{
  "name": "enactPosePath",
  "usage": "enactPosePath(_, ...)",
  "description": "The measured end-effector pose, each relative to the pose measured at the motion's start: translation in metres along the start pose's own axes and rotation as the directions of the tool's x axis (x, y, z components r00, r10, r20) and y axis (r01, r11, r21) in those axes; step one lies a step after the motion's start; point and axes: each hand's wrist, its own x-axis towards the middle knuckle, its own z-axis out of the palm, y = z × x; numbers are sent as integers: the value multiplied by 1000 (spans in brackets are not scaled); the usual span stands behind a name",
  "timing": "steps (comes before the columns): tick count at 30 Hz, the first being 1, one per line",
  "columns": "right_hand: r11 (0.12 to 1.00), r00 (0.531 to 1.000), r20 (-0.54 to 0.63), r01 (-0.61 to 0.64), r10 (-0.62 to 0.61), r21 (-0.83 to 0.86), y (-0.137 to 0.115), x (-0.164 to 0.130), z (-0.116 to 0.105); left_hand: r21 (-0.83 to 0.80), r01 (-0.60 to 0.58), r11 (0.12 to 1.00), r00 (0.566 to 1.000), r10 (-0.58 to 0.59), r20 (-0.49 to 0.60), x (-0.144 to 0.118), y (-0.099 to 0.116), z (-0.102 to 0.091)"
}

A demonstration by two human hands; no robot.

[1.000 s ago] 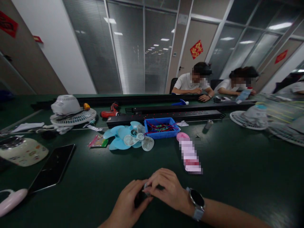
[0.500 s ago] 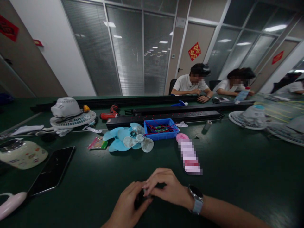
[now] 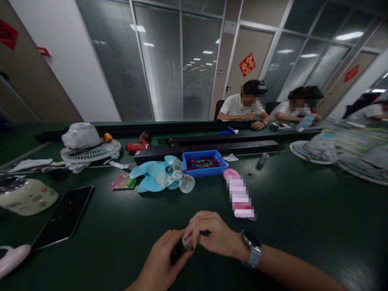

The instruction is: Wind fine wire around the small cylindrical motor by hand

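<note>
your two hands meet low in the view, just above the dark green table [image 3: 303, 210]. your left hand [image 3: 160, 262] is cupped shut around a small dark part [image 3: 176, 256], mostly hidden in the palm. your right hand [image 3: 209, 238], with a watch on its wrist, pinches a small silvery round piece [image 3: 185, 243] between thumb and fingertips, right at the top of that dark part; what either piece is cannot be told. to do this well, keep the left hand steady as the anchor, and let only the right fingertips work, low over the table so nothing small drops far. beyond the grip lie pale blue fan blades [image 3: 163, 178] and a blue bin of wires [image 3: 204, 163]; to its left, a black phone [image 3: 62, 216]. farther off, people sit across the table before glass office walls.
</note>
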Motion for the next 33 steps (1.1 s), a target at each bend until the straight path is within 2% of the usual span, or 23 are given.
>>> enactPosePath(9,994,993,-102,47,-58,-102,2,-7,8,10,-17,1000,1000,17,-2,-3,-5,2)
enactPosePath(15,994,987,-155,-51,35,-100,2,-8,13,10,-39,999,999,39,-5,-2,-5,1)
enactPosePath(18,992,987,-152,-75,59,-105,1,-9,14,9,-54,999,998,54,-21,-1,-4,1)
enactPosePath(24,994,991,-135,-12,-4,-113,2,-10,15,-17,-56,998,997,55,-55,-2,-4,3)
enactPosePath(27,995,996,-89,-17,8,-98,2,-8,9,-29,-46,999,998,45,-37,-2,-4,2)
enactPosePath(31,997,995,83,-59,63,-50,-2,-1,-5,-11,-14,1000,1000,14,-21,-2,-1,0)
enactPosePath(33,995,988,125,-84,90,-49,-3,1,-11,-14,0,1000,1000,0,-15,-1,0,-1)
